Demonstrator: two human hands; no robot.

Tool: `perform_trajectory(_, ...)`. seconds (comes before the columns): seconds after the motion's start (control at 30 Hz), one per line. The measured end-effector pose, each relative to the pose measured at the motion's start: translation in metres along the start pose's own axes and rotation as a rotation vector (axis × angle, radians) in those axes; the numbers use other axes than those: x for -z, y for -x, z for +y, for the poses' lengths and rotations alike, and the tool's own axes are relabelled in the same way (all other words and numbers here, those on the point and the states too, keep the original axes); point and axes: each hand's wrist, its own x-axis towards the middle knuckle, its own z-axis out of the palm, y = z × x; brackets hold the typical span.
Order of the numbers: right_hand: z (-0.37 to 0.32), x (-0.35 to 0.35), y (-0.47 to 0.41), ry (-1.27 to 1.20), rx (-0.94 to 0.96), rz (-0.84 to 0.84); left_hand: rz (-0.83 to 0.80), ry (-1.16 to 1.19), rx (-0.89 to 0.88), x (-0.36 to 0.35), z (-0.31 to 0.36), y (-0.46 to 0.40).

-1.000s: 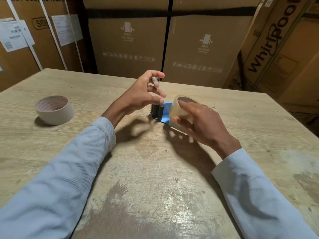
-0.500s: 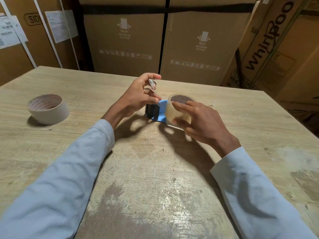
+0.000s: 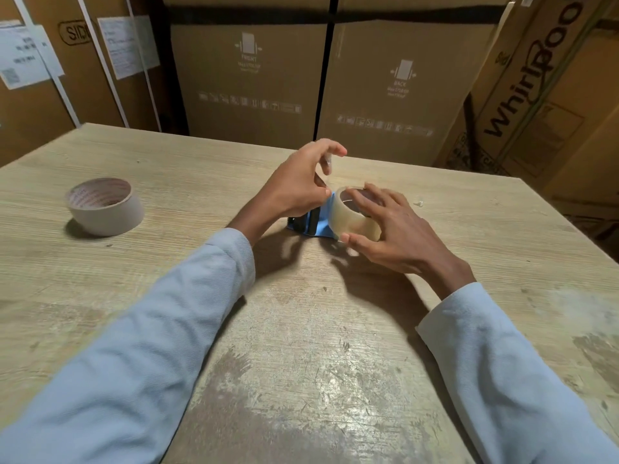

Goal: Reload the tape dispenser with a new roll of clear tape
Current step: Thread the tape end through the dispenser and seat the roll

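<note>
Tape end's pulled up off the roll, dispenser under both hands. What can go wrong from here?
1. The left hand pinches the free tape end in the air; it may fold back and stick to itself or to the fingers.
2. The right hand grips the clear roll only by its rim; it could tilt out of line with the blue dispenser.
3. The hands hide most of the dispenser, so the tape path cannot be checked.

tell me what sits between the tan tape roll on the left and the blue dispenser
In the head view, only bare wooden tabletop lies between the tan tape roll and the blue tape dispenser, until the left hand and its wrist, just beside the dispenser.
</note>
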Motion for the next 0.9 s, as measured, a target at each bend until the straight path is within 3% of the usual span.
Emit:
perform_trajectory(0.13,0.002,-0.002,-0.003,-0.013,-0.013,0.000,-0.055,-0.080,0.042,-0.006,-0.001,-0.008)
perform_trajectory(0.3,0.005,-0.006,-0.004,0.028,-0.027,-0.024,-0.188,0.083,0.040,-0.001,-0.007,-0.012)
perform_trajectory(0.47,0.005,-0.006,-0.006,0.051,-0.017,-0.029,-0.129,0.101,0.027,0.000,-0.012,-0.010)
perform_trajectory(0.7,-0.001,-0.006,-0.002,0.069,-0.122,0.034,-0.128,-0.182,-0.149,-0.006,-0.005,0.000)
perform_trajectory(0.9,0.000,-0.007,0.000,-0.027,-0.085,0.057,0.025,0.019,-0.052,-0.010,-0.013,0.005)
